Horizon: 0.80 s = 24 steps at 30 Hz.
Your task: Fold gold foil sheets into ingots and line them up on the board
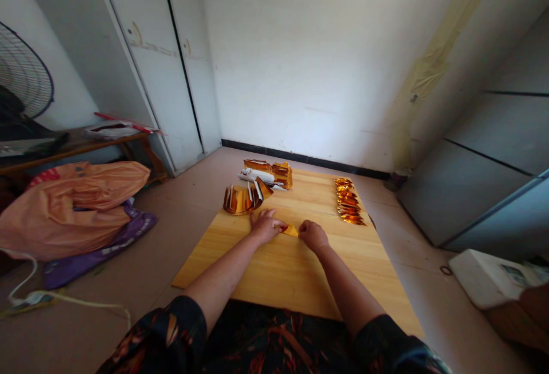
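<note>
A small piece of folded gold foil paper (291, 230) lies at the middle of the wooden table (283, 277), between my two hands. My left hand (265, 226) pinches its left end between thumb and fingers. At the other end, my right hand (313, 235) is curled closed, gripping the right corner. Beyond my left hand stands a curved stack of gold foil sheets (241, 199). Along the right side of the table runs a row of folded gold foil pieces (349, 201).
Behind the curved stack lie more gold sheets (282, 174) and a white roll (256, 175). On the floor at left are an orange bag (81, 202) and a purple bag (98, 245). A fan (26, 74) stands far left. A white box (486, 277) sits at right.
</note>
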Each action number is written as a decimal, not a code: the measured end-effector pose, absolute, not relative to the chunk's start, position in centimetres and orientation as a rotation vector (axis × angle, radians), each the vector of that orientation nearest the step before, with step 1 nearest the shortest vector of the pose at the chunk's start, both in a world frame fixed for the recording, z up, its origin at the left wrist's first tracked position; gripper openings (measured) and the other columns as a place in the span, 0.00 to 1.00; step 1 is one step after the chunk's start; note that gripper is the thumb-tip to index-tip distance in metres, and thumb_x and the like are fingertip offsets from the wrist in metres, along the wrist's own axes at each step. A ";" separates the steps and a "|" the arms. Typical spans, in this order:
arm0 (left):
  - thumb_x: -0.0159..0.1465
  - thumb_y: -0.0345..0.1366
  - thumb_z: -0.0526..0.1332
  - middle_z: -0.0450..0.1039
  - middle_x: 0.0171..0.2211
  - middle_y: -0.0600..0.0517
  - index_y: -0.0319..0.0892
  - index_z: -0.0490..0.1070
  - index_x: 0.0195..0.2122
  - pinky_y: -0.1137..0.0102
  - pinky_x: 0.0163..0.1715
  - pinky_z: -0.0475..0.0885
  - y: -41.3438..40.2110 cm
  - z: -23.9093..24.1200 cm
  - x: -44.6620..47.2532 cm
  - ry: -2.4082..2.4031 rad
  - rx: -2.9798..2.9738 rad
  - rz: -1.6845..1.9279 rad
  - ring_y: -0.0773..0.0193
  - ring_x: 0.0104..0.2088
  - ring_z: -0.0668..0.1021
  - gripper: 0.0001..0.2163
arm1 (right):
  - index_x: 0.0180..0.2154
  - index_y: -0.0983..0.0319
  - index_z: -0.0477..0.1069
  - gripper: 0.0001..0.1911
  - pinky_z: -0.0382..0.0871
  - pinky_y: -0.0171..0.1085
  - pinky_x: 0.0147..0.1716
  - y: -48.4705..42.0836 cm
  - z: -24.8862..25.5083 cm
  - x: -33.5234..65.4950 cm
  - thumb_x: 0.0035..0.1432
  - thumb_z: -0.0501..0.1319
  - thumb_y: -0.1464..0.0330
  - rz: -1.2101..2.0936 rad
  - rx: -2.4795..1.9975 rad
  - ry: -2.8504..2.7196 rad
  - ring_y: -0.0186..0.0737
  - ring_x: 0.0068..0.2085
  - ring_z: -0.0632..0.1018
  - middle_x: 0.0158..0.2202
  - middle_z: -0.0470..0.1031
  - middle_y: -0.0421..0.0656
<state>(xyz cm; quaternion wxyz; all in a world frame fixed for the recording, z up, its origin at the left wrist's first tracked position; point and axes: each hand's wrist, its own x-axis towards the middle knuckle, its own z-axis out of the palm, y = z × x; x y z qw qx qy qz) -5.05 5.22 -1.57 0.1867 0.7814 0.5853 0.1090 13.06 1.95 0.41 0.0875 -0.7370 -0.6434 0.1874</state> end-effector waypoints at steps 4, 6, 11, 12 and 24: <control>0.59 0.42 0.60 0.58 0.61 0.56 0.64 0.75 0.41 0.43 0.57 0.42 5.1 -1.4 -5.0 1.658 2.197 0.301 0.48 0.61 0.56 0.11 | 0.35 0.60 0.73 0.11 0.62 0.29 0.34 2.9 1.1 12.5 0.49 0.58 0.75 0.500 -2.069 -1.930 0.34 0.39 0.75 0.38 0.77 0.42; 0.59 0.41 0.59 0.58 0.61 0.56 0.64 0.75 0.41 0.42 0.57 0.41 5.0 -1.5 -5.0 1.665 2.203 0.303 0.48 0.61 0.56 0.11 | 0.35 0.60 0.73 0.10 0.62 0.28 0.32 3.5 1.2 11.8 0.49 0.58 0.74 0.563 -1.991 -1.911 0.33 0.37 0.75 0.35 0.77 0.41; 0.59 0.44 0.59 0.59 0.61 0.55 0.63 0.76 0.41 0.44 0.58 0.42 5.1 -1.7 -5.0 1.677 2.209 0.302 0.48 0.60 0.57 0.10 | 0.33 0.61 0.74 0.07 0.63 0.28 0.29 3.9 0.6 10.2 0.52 0.58 0.71 0.677 -2.079 -1.954 0.33 0.32 0.77 0.31 0.78 0.42; 0.59 0.44 0.59 0.59 0.61 0.56 0.63 0.75 0.41 0.44 0.58 0.43 5.1 -1.7 -5.1 1.670 2.210 0.297 0.48 0.61 0.57 0.10 | 0.33 0.61 0.74 0.08 0.63 0.28 0.30 3.8 0.5 10.1 0.53 0.57 0.71 0.670 -2.105 -1.976 0.34 0.32 0.77 0.31 0.78 0.42; 0.61 0.39 0.57 0.55 0.63 0.58 0.66 0.73 0.44 0.43 0.58 0.41 5.4 -1.8 -6.8 1.625 2.218 0.253 0.47 0.62 0.54 0.13 | 0.40 0.64 0.74 0.13 0.66 0.33 0.37 3.6 1.2 10.5 0.54 0.58 0.68 0.490 -2.198 -2.197 0.43 0.44 0.77 0.43 0.77 0.52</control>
